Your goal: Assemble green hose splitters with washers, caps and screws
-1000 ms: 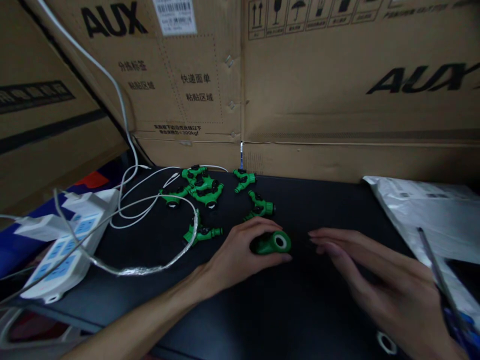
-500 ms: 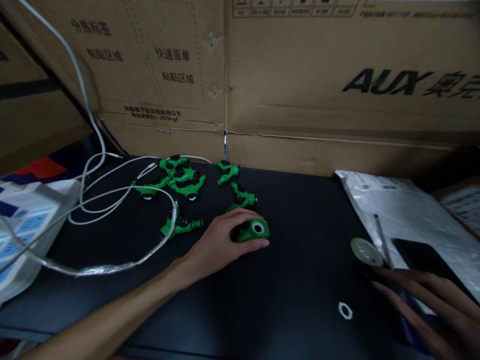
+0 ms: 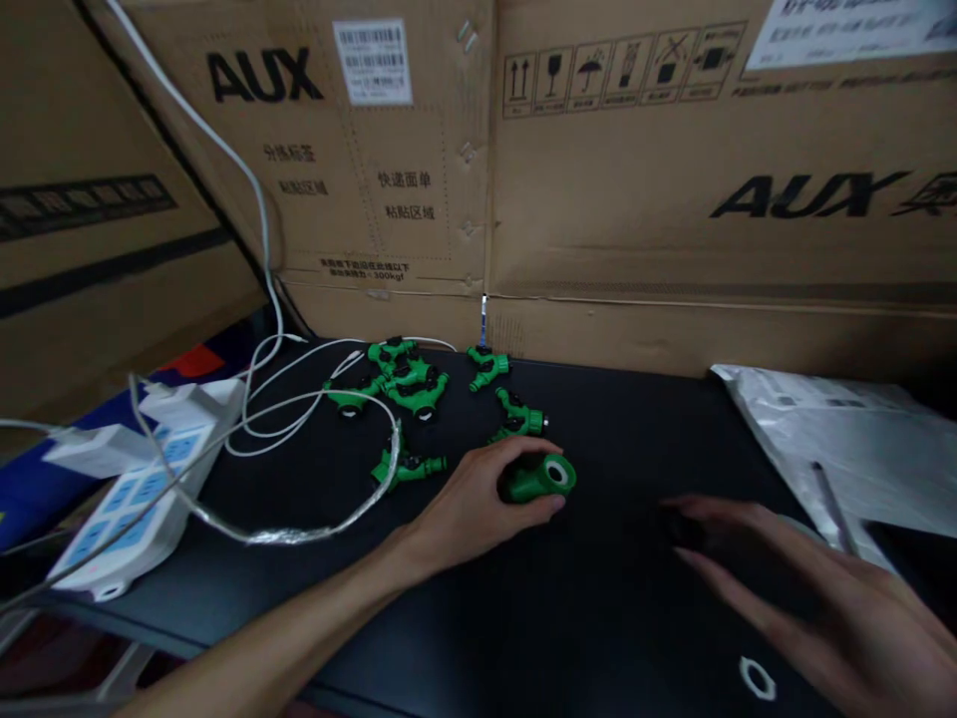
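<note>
My left hand (image 3: 478, 504) is closed around a green hose fitting (image 3: 539, 481), its round end with a white ring turned toward me. To the right, my right hand (image 3: 807, 588) pinches a small black part (image 3: 684, 527) between thumb and fingers; blur hides its exact shape. A gap of dark table separates the two hands. Beyond my left hand lies a green Y-shaped hose splitter (image 3: 521, 417), partly covered by the fingers. Beneath my right wrist, near the front, a white ring nut (image 3: 758, 678) rests on the table.
Several more green hose splitters (image 3: 408, 384) lie at the back left among white cables (image 3: 261, 434). A white power strip (image 3: 142, 514) stands at the left. Cardboard boxes (image 3: 598, 219) wall off the back. At right are a silvery plastic bag (image 3: 844, 429) and a thin pen-like rod (image 3: 835, 509).
My right hand has moved left from the items at the right, now with the small black part in its fingers. My left hand keeps its hold. The camera view has shifted up and left.
</note>
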`<state>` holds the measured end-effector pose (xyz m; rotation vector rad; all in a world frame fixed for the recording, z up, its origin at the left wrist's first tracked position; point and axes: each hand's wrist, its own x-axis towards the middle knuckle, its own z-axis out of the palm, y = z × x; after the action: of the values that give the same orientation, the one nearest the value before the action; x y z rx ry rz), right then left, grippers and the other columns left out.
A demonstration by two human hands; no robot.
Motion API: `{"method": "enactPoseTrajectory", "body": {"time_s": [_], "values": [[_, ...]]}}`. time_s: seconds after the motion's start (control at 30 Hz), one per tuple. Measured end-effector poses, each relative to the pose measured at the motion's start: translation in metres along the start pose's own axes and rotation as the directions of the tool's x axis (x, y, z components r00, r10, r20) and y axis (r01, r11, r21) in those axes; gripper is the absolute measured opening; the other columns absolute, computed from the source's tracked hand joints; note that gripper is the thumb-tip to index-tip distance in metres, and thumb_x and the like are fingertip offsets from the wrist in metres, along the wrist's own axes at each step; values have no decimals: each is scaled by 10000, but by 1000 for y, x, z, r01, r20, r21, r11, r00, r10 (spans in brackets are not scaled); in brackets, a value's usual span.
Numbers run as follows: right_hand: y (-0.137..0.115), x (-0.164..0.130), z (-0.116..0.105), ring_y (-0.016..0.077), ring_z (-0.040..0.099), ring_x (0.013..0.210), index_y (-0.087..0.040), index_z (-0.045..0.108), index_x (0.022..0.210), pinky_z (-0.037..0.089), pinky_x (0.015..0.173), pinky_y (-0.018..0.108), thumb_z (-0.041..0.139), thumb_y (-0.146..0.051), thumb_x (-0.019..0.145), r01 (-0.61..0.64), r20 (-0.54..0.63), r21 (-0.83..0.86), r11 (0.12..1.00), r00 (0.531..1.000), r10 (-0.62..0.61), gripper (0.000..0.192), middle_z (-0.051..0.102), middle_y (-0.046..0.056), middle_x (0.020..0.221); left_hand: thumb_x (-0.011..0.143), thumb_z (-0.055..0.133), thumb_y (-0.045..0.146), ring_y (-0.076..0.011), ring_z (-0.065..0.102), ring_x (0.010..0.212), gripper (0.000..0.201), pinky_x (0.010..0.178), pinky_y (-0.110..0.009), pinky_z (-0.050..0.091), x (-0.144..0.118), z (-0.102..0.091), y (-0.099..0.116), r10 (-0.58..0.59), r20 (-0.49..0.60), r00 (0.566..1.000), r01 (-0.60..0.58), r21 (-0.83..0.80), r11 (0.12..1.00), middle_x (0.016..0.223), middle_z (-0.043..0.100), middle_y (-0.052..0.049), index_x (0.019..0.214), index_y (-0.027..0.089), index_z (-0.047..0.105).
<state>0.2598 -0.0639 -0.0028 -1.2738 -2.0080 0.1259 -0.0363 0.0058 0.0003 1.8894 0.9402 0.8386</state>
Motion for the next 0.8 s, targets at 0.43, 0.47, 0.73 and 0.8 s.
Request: {"method": "enactPoseTrajectory", "body": {"time_s": [0.43, 0.47, 0.73, 0.8], "values": [[-30, 73, 41, 192, 784, 906, -175, 680, 1204, 658, 791, 234, 579, -291, 978, 233, 87, 107, 967, 966, -243, 274, 779, 90, 1109, 799, 834, 347, -192, 675, 1100, 420, 996, -306, 503, -1, -4, -2, 77, -106, 991, -80, -22, 997, 1185, 708, -63, 1175, 201, 716], [-28, 70, 41, 196, 775, 969, -186, 679, 1231, 650, 828, 238, 548, -300, 997, 240, 92, 112, 964, 964, -251, 292, 767, 91, 1159, 800, 834, 347, -191, 678, 1091, 431, 985, -305, 505, -1, -5, -2, 67, -113, 991, -70, -25, 997, 1175, 713, -57, 1187, 206, 708], [-32, 62, 53, 190, 783, 906, -203, 650, 1218, 659, 808, 235, 626, -379, 962, 125, 52, 159, 979, 989, -135, 312, 766, 73, 1097, 784, 849, 331, -187, 685, 1081, 443, 972, -308, 490, 0, -8, -4, -37, -85, 996, 26, -123, 992, 1169, 741, -8, 1179, 240, 671], [-33, 64, 54, 190, 781, 891, -199, 668, 1170, 661, 811, 245, 647, -366, 949, 135, 17, 169, 976, 990, -140, 278, 763, 73, 1070, 794, 843, 333, -185, 677, 1101, 444, 980, -311, 487, 1, -8, -5, -46, -80, 996, 32, -169, 985, 1186, 732, -9, 1190, 244, 663]]}}
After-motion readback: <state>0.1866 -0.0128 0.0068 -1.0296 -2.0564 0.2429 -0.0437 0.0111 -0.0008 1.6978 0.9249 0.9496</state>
